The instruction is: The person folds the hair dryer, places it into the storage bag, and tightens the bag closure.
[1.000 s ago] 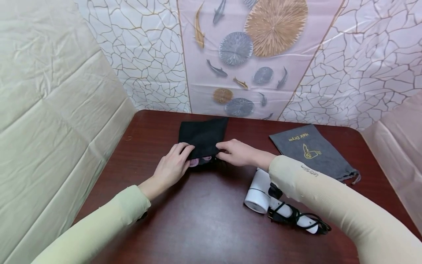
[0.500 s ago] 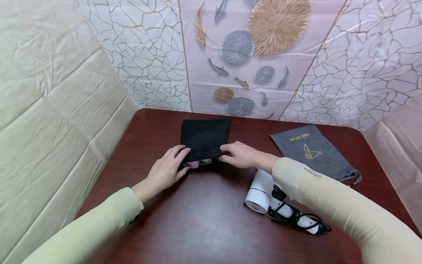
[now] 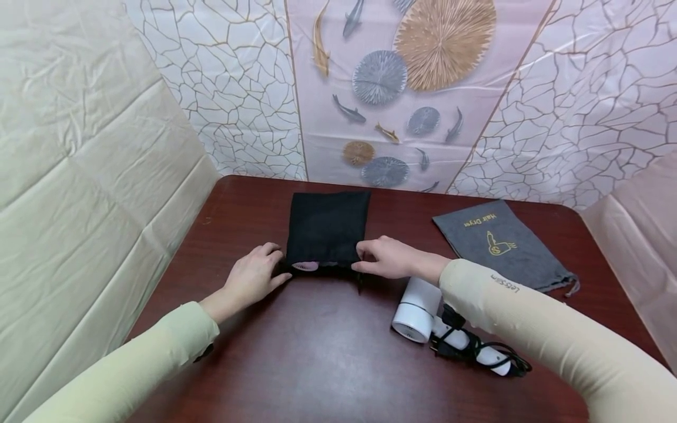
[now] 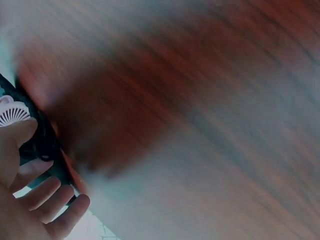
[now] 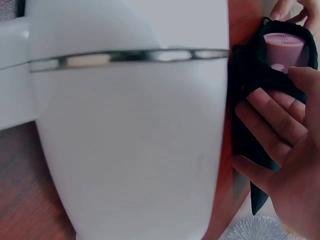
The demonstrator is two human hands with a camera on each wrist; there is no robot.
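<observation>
A black cloth bag (image 3: 328, 226) lies flat at the back of the table, its mouth toward the front. Inside the mouth shows a pink ribbed item (image 3: 305, 266), seen also as a pink thing (image 5: 285, 50) in the right wrist view. My left hand (image 3: 251, 276) is at the bag's front left corner, thumb and fingers parted, fingertips at its edge. With thumb and fingers, my right hand (image 3: 388, 257) pinches the front right corner of the mouth. Black cord (image 4: 45, 142) shows by the left fingers in the left wrist view.
A white hair dryer (image 3: 418, 308) with a black cord wound on its handle lies below the right forearm. Behind it is a grey drawstring pouch (image 3: 497, 235) marked "Hair Dryer". Patterned cloth hangs behind the brown table (image 3: 317, 352).
My left hand has let go of the bag's edge and shifted left and toward me. My right hand has moved slightly forward to the near edge, and the bag's mouth now covers more of the pink item.
</observation>
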